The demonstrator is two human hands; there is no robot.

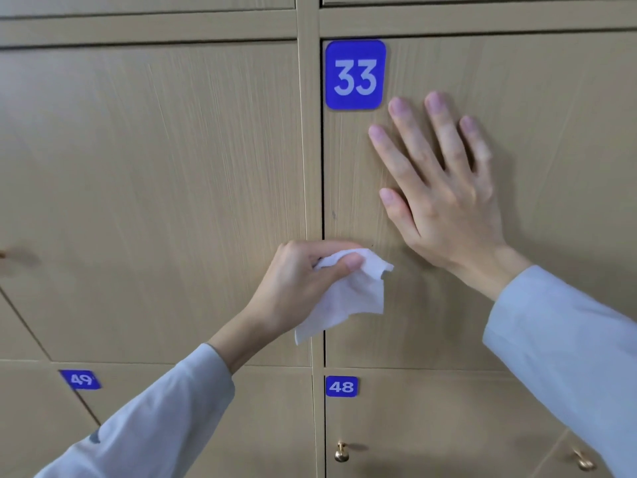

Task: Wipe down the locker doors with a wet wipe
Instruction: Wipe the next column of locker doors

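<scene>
Nearest to me are two pale grey-blue sleeves (162,412) reaching up toward the wall of lockers. The left hand (303,288) comes in from below, its fingers and thumb curled round a crumpled white wet wipe (348,298), which hangs loose under the thumb and drapes down across the dark gap beside the 33 door (534,150). That hand sits at the door's left edge, low on the panel, well below the blue 33 plate (355,74). The right hand (444,188) is higher and farther in: it lies flat on the same door with fingers straight and spread, holding nothing, fingertips pointing up and a little left, just below and right of the plate. It looks to be bracing the door shut.

So the wipe lies at the door's lower left, and nearly all of the unwiped face stretches up and to the right of it. The door runs wider than tall in this view, so I judge a sweep rightward along its width comes next, and the flat right hand sits in the path of any higher pass. The left hand alone carries the wipe.

Behind, beside the 33 door, the left neighbour door (155,201) is plain wood grain; below sit the 48 plate (341,386), the 49 plate (81,379) and a small brass knob (341,452)
</scene>
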